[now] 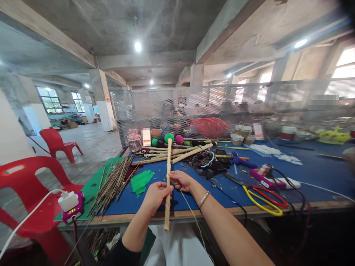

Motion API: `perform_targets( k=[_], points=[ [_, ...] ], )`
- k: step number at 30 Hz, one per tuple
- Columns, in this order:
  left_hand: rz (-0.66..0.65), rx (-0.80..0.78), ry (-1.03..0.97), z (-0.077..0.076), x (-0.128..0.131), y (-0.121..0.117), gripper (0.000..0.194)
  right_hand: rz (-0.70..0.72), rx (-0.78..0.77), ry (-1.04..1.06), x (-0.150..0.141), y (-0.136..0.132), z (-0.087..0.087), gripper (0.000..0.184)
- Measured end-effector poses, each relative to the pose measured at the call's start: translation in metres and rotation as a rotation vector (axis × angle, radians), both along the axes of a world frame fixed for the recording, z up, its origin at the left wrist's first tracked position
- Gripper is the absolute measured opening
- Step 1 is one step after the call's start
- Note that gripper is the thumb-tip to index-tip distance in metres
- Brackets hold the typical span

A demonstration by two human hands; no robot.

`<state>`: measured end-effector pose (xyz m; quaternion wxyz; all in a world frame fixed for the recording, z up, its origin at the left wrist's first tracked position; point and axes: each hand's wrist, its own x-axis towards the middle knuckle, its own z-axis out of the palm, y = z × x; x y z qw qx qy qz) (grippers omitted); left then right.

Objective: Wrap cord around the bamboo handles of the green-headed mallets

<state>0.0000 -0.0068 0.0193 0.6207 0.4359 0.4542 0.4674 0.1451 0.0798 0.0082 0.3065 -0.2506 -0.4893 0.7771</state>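
Observation:
A pale bamboo stick (169, 159) with a fuzzy green ball (169, 138) on its far end stands out in front of me, pointing away. My left hand (158, 195) is closed round the lower part of the stick, thumb on top. Just above it, my right hand (180, 180) pinches at the stick from the right side. From under the right hand a thin yellowish strand (191, 210) hangs down past the table edge to my lap. Whether the right fingers grip the strand, the stick or both is hard to make out.
More bamboo sticks (191, 152) lie behind my hands. Thin twigs (113, 181) and green cloth (141, 181) are on the left. Yellow-and-red-handled shears (263, 199) and a purple power strip (267, 180) lie right. A metal mesh screen (144, 107) stands behind the blue table (133, 205).

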Motion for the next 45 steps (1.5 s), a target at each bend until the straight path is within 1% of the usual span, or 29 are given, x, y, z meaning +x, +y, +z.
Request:
perform_targets(
  k=[2,6,9,12,16,20,22,24,27,31,35,37,40,45],
  points=[
    [-0.016,0.020,-0.034,-0.001,-0.001,0.003,0.028,0.010,0.001,0.004,0.000,0.000,0.001,0.026],
    [-0.050,-0.018,-0.252,-0.007,-0.002,0.005,0.023,0.064,-0.016,0.001,0.001,0.000,0.003,0.028],
    [-0.063,-0.069,-0.319,-0.007,0.001,0.003,0.021,0.041,-0.015,-0.015,0.000,0.000,0.002,0.026],
    [-0.050,-0.079,-0.308,-0.006,0.005,0.001,0.018,0.009,-0.006,-0.004,0.000,0.001,0.000,0.028],
    [-0.050,-0.033,-0.284,-0.009,0.007,0.003,0.020,-0.004,-0.013,0.010,0.001,0.001,-0.001,0.030],
    [-0.030,-0.090,-0.356,-0.014,0.001,0.009,0.017,0.026,-0.039,0.011,0.001,0.000,0.001,0.025],
    [-0.045,-0.123,-0.375,-0.014,-0.002,0.009,0.019,0.045,-0.042,-0.007,0.001,0.000,0.002,0.024],
    [-0.070,-0.133,-0.368,-0.012,-0.002,0.008,0.019,0.036,-0.039,-0.020,0.001,0.000,0.002,0.024],
    [-0.067,-0.096,-0.340,-0.010,0.003,0.004,0.018,-0.008,-0.042,-0.002,0.002,0.001,0.002,0.026],
    [-0.042,-0.029,-0.287,-0.009,0.008,0.002,0.023,-0.020,-0.049,0.010,0.002,0.002,0.001,0.030],
    [-0.028,-0.082,-0.351,-0.007,0.004,0.002,0.018,0.016,-0.057,0.007,0.001,0.003,0.001,0.026],
    [-0.046,-0.123,-0.368,-0.006,0.001,0.001,0.018,0.047,-0.054,-0.011,0.000,0.003,0.000,0.025],
    [-0.071,-0.132,-0.361,-0.005,0.001,0.000,0.019,0.034,-0.023,-0.033,0.000,0.002,0.001,0.027],
    [0.048,-0.041,-0.224,-0.003,0.012,-0.004,0.018,-0.058,0.062,-0.070,-0.003,-0.005,0.005,0.030]
  ],
)
